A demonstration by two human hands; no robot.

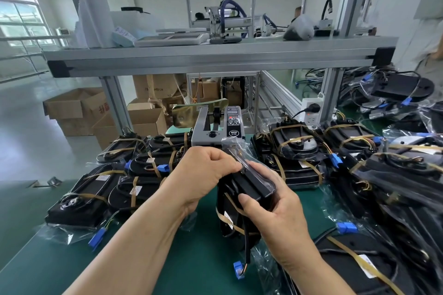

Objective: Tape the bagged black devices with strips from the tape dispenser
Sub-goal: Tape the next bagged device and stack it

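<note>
I hold one bagged black device (242, 201) upright above the green mat, a tan tape strip across its lower part and a cable with a blue plug hanging below. My right hand (275, 211) grips its right side, thumb on the front. My left hand (203, 172) pinches the clear bag's top fold against the device. The grey tape dispenser (215, 127) stands just behind my hands.
Taped bagged devices (115, 184) lie stacked to the left, and more bagged devices (388, 175) are piled to the right. An aluminium shelf frame (215, 57) spans overhead. Cardboard boxes (79, 110) sit on the floor at the left, beyond the green mat (72, 263).
</note>
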